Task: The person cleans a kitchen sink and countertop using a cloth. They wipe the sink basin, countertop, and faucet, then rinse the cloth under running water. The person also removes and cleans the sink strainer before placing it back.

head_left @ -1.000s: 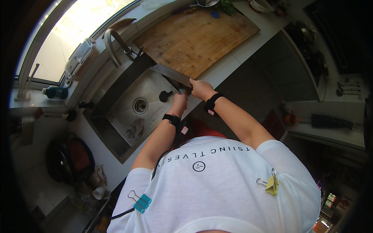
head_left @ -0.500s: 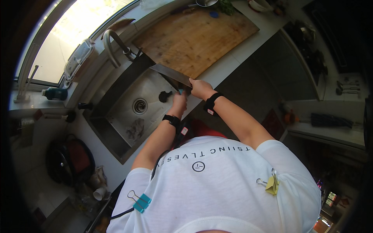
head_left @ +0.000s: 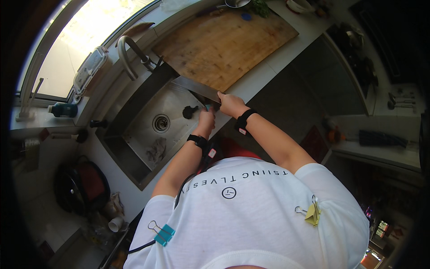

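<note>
Item: long flat steel blade [head_left: 197, 87], held level over the right-hand edge of the stainless steel sink basin [head_left: 143, 130], just below the large wooden cutting board [head_left: 224, 45] on the pale counter [head_left: 268, 71]. Right hand [head_left: 230, 104], black band at wrist, fingers closed over the blade's near end; left hand [head_left: 206, 120], also banded, fingers curled against the blade's underside around something small and blue, grip detail too small to tell. Adjacent: curved metal tap [head_left: 127, 54] behind the basin, round drain [head_left: 161, 123], black stopper [head_left: 189, 111], grey crumpled cloth [head_left: 156, 150] on the basin floor.
</note>
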Motion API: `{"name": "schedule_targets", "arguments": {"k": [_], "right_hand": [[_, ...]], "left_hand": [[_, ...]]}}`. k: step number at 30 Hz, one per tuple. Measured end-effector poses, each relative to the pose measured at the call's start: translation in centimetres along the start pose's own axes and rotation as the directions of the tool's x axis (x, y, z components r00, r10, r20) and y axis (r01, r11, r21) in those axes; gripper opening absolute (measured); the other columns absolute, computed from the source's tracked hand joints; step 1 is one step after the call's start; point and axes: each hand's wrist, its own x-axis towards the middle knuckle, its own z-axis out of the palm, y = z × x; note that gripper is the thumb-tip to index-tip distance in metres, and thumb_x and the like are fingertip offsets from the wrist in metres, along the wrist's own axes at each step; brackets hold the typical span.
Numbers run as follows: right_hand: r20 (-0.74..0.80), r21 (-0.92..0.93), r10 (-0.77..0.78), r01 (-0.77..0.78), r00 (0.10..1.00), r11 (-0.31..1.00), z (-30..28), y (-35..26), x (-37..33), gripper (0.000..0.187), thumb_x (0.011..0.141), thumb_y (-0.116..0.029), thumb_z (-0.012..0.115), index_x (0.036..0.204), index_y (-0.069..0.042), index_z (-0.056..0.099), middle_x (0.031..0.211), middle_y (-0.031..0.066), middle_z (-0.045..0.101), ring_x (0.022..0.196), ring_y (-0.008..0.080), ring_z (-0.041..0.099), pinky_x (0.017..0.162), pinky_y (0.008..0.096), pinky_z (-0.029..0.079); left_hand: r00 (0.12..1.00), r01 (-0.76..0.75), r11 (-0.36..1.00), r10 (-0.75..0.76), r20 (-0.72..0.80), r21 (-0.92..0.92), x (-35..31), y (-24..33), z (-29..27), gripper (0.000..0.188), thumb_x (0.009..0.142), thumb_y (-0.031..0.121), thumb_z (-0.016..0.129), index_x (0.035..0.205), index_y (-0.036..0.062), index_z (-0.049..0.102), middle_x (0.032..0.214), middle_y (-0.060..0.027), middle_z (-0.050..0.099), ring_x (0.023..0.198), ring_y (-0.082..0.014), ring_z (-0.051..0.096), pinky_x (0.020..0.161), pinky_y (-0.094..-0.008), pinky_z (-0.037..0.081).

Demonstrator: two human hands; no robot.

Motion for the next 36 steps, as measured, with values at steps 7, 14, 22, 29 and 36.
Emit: {"name": "schedule_targets", "arguments": {"k": [7,14,22,29,36], "right_hand": [[0.058,0.083,-0.019,0.014,0.998,0.996,-0.1,1.0,1.3,0.036,0.078,-0.011,0.053,0.113,-0.004,0.058,0.096,0.0191,0.067,0.094,0.0381,0.063,0.077,0.0471,0.05],[0.061,0.848,0.089,-0.099,0.994,0.521,-2.0,7.1,1.0,0.022,0.084,-0.019,0.069,0.087,0.0,0.058,0.06,0.0031,0.053,0.046,0.0119,0.05,0.042,0.0281,0.04],[0.298,0.95,0.211,-0.311,0.931,0.029,-1.5,12.9,1.3,0.041,0.091,-0.047,0.059,0.073,-0.013,0.048,0.058,-0.0009,0.048,0.045,0.0096,0.045,0.046,0.0283,0.045],[0.379,0.907,0.104,-0.392,0.919,0.154,0.6,10.1,2.3,0.031,0.091,-0.032,0.057,0.07,-0.012,0.047,0.055,-0.0005,0.047,0.044,0.0111,0.046,0.044,0.03,0.043],[0.405,0.891,0.063,-0.409,0.912,0.195,1.0,7.8,3.0,0.027,0.09,-0.028,0.056,0.071,-0.011,0.047,0.054,0.0006,0.047,0.044,0.0123,0.045,0.044,0.0318,0.043]], "left_hand": [[1.0,-0.004,0.999,0.003,0.02,0.032,-1.7,0.2,-0.6,0.022,0.096,0.037,0.052,0.098,0.0151,0.047,0.064,0.0032,0.041,0.041,-0.0088,0.03,0.036,-0.0261,0.022],[0.978,-0.005,0.986,0.04,0.205,-0.167,-4.9,0.0,-9.0,0.024,0.097,0.038,0.052,0.095,0.0142,0.051,0.06,0.0068,0.036,0.041,-0.0044,0.025,0.038,-0.0237,0.019],[0.996,-0.062,0.955,0.076,0.037,-0.29,-7.8,-2.5,-15.6,0.022,0.097,0.035,0.053,0.096,0.0129,0.051,0.06,0.0065,0.034,0.044,-0.0046,0.028,0.04,-0.0231,0.023],[0.997,-0.051,0.945,0.029,-0.072,-0.325,-9.4,-4.6,-16.0,0.022,0.096,0.035,0.055,0.097,0.013,0.052,0.061,0.0054,0.039,0.045,-0.0052,0.032,0.041,-0.022,0.024],[0.995,-0.053,0.943,0.022,-0.096,-0.33,-10.5,-5.2,-16.0,0.022,0.096,0.034,0.055,0.097,0.0131,0.052,0.061,0.005,0.04,0.044,-0.0055,0.032,0.04,-0.0222,0.025]]}}
